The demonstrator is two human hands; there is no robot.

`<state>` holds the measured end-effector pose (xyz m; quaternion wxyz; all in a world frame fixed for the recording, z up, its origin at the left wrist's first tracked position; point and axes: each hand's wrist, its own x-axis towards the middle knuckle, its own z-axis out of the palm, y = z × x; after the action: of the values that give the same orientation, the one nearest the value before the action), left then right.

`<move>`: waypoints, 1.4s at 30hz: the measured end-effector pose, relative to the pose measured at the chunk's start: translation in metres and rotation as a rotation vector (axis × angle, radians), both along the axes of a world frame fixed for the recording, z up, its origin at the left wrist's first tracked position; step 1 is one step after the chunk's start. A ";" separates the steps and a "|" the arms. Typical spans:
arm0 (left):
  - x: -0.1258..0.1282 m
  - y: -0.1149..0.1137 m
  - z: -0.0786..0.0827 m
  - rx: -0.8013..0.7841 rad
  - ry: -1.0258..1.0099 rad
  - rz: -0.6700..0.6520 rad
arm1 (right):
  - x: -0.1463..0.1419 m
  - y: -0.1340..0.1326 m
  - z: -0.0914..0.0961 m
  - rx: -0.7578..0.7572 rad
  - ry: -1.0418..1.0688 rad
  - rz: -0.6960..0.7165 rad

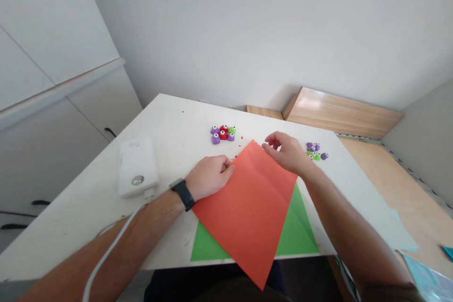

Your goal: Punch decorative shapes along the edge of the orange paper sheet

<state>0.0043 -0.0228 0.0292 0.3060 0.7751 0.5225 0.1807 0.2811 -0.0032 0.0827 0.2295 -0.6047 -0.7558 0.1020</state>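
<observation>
The red sheet (251,203) is held tilted over the green sheet (299,233) at the near edge of the table (177,122). Its left edge is pinched by the left hand (208,177), its top corner by the right hand (288,152). Thin, light and floppy, it is judged best gripped at the edges.

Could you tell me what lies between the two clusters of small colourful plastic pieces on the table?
In the head view: the right hand, fingers at the top corner of the orange-red paper sheet, plus tiny red scraps.
</observation>
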 end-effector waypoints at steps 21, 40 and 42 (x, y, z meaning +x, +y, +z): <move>0.003 -0.002 -0.004 0.016 0.010 -0.046 | -0.088 0.063 -0.049 0.017 -0.132 0.052; 0.004 -0.009 0.005 -0.011 -0.012 0.005 | 0.058 -0.020 -0.049 -0.204 0.772 -0.113; 0.005 -0.009 0.006 -0.025 -0.008 -0.010 | 0.057 -0.022 -0.052 -0.182 0.834 -0.130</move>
<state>0.0095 -0.0320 0.0351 0.3187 0.7730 0.5195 0.1759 0.3381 -0.0247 0.0303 0.4668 -0.5759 -0.5468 0.3892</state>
